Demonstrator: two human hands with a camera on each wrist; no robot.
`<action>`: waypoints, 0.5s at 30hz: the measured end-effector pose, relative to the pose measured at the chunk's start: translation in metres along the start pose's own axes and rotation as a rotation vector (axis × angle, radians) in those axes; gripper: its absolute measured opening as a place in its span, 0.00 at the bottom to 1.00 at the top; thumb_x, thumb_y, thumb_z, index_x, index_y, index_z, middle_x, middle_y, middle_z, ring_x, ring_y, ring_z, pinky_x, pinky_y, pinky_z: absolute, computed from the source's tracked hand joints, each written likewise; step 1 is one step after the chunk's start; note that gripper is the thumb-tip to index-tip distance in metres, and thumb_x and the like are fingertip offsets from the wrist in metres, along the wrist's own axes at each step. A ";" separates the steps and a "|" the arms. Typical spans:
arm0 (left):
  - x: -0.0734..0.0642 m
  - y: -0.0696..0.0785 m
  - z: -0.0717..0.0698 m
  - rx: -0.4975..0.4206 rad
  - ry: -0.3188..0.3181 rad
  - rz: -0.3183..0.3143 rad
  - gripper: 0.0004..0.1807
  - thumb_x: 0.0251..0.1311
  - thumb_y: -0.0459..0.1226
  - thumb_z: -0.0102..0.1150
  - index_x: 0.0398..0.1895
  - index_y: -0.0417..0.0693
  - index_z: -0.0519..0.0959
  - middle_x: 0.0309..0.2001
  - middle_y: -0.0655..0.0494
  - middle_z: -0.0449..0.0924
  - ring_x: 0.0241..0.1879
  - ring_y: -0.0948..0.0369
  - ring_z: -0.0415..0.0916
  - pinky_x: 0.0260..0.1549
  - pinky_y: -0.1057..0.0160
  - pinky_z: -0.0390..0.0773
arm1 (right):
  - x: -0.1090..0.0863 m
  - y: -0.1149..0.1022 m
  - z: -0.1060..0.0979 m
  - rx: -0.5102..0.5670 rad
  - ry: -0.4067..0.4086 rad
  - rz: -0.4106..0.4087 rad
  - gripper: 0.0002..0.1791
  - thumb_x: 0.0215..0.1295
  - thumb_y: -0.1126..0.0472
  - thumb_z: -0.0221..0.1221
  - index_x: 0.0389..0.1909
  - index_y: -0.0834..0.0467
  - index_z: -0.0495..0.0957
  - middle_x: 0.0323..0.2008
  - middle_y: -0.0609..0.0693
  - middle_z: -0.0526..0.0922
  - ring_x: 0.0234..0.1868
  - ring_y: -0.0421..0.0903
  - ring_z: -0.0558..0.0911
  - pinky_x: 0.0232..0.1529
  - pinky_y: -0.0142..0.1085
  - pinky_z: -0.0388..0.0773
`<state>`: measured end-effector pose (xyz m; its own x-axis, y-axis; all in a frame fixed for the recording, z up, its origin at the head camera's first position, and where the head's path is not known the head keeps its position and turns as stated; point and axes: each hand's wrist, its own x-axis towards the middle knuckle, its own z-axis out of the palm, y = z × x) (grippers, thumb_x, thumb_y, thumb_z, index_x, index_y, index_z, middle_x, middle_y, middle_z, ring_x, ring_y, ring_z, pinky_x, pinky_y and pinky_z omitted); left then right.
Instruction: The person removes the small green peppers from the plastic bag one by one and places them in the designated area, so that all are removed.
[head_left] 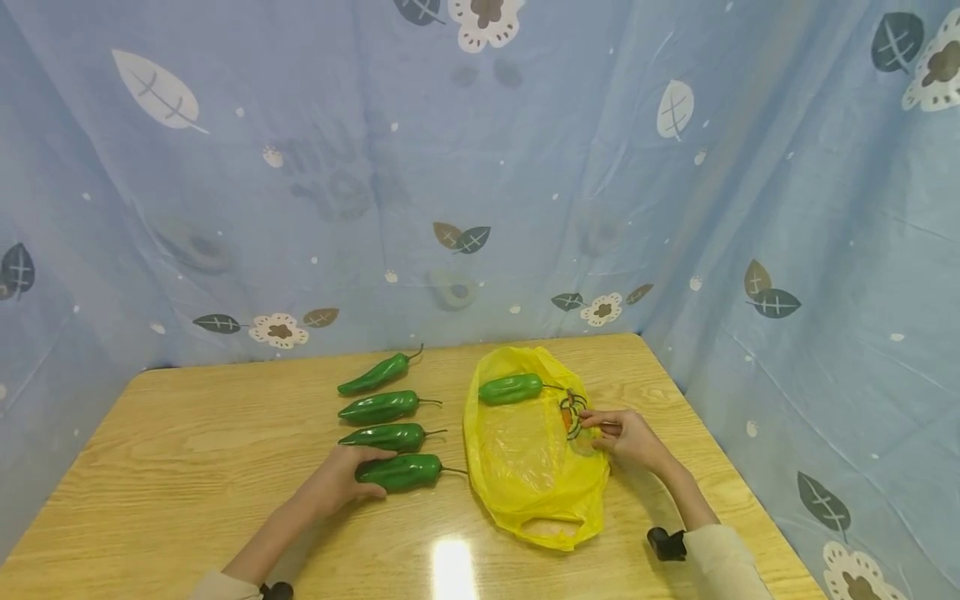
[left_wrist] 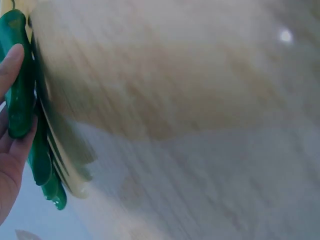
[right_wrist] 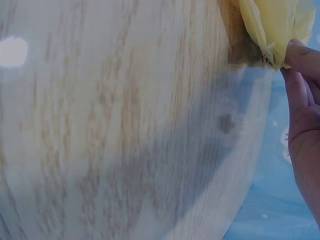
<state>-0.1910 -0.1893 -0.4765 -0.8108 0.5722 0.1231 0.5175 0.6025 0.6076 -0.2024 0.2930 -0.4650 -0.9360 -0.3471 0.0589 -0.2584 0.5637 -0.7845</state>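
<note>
My left hand (head_left: 339,482) grips the nearest green chili pepper (head_left: 408,472) at its blunt end, thumb on one side and fingers on the other. The left wrist view shows this pepper (left_wrist: 21,102) between thumb and fingers, close to the tabletop. A yellow plastic bag (head_left: 517,492) lies spread out to the right, its handle loop towards me. Another green pepper (head_left: 512,389) lies within the bag's far part. At the bag's right edge my right hand (head_left: 632,440) pinches the plastic; the right wrist view shows the bag (right_wrist: 277,25) between thumb and fingers.
Beyond the held pepper lie a second pepper (head_left: 386,437), a third pepper (head_left: 381,407) and a smaller, thinner pepper (head_left: 375,375), stacked in a column with stems to the right. A patterned blue curtain (head_left: 337,167) hangs behind and beside the wooden table (head_left: 187,442).
</note>
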 end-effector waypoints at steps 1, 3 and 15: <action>-0.001 0.001 0.000 -0.008 0.001 -0.002 0.29 0.43 0.39 0.75 0.51 0.36 0.80 0.51 0.41 0.80 0.53 0.43 0.75 0.50 0.47 0.76 | -0.001 0.000 0.001 -0.008 0.003 0.000 0.15 0.60 0.75 0.60 0.48 0.67 0.80 0.60 0.65 0.74 0.60 0.64 0.71 0.56 0.48 0.73; -0.004 0.001 0.000 -0.023 0.002 -0.011 0.30 0.42 0.39 0.75 0.52 0.35 0.80 0.51 0.41 0.79 0.53 0.43 0.75 0.49 0.47 0.76 | -0.002 -0.001 0.001 -0.015 0.001 -0.007 0.15 0.60 0.75 0.60 0.49 0.67 0.80 0.59 0.65 0.74 0.60 0.64 0.71 0.55 0.49 0.73; 0.004 0.016 -0.012 -0.118 0.080 -0.004 0.26 0.51 0.37 0.70 0.53 0.36 0.79 0.52 0.42 0.80 0.51 0.46 0.78 0.48 0.52 0.79 | 0.001 -0.004 -0.001 -0.020 -0.011 -0.009 0.14 0.60 0.74 0.61 0.48 0.68 0.80 0.60 0.66 0.73 0.60 0.65 0.71 0.55 0.49 0.74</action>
<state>-0.1891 -0.1843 -0.4573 -0.8343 0.5212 0.1798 0.4825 0.5323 0.6956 -0.2031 0.2913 -0.4612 -0.9311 -0.3599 0.0590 -0.2712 0.5751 -0.7718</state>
